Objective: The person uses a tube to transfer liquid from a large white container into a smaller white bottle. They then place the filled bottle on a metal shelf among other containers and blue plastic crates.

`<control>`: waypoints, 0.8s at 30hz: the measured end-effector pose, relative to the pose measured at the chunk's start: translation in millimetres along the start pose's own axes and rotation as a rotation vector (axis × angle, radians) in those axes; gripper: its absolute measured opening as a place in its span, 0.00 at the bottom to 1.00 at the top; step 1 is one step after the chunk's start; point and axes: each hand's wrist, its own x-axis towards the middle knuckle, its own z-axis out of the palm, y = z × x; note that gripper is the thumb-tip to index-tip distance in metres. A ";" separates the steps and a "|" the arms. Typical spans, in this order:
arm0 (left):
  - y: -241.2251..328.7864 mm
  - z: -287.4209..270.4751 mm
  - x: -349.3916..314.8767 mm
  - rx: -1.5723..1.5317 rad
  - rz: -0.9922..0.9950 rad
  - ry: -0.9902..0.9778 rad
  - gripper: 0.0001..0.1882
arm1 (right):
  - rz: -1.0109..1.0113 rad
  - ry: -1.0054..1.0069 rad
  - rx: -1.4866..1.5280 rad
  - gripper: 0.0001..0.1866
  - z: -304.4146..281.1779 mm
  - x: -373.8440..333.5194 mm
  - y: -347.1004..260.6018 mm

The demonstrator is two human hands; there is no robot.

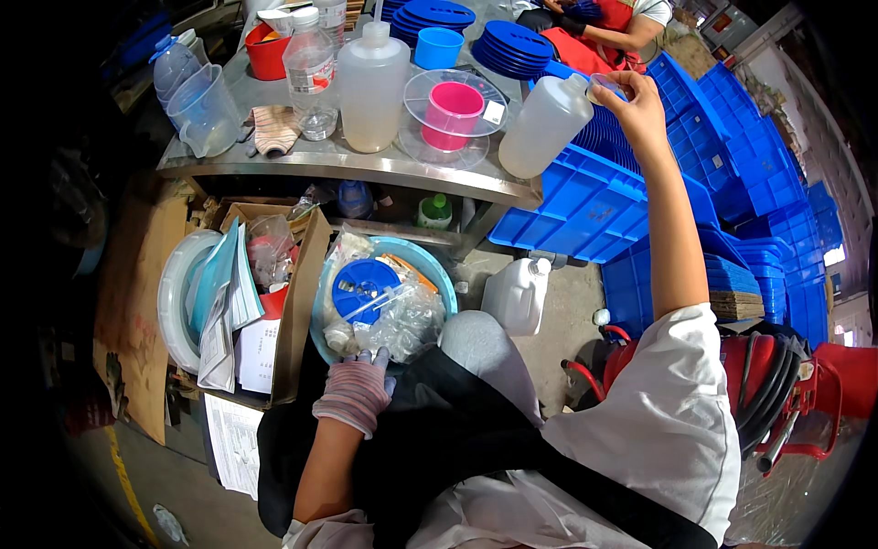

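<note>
Hands work apart: right hand [640, 105], grip pinched on a small clear cup [605, 87], holds it at the tilted white bottle's [546, 126] mouth above the surface [366, 165]; gloved left hand [358, 389] rests fingers on plastic bags [402, 320] in a round tub [439, 274] below, grip unclear.

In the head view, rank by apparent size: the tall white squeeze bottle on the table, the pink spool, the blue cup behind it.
1. Tall white squeeze bottle, clearly largest.
2. Pink spool, counting its clear flanges; its pink core alone looks close to the cup.
3. Blue cup, smallest, though it sits farther from the camera.
</note>
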 end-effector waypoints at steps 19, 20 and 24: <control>6.1 -8.4 -2.6 -0.005 -0.022 -0.025 0.30 | -0.231 -0.204 -0.479 0.22 -15.5 32.4 -13.8; 6.8 -8.9 -2.6 -0.006 -0.021 -0.022 0.30 | -0.280 -0.187 -0.501 0.21 -16.2 32.8 -15.5; 5.6 -6.0 -2.9 0.007 -0.009 0.008 0.29 | -0.399 -0.164 -0.563 0.21 -18.6 33.4 -25.6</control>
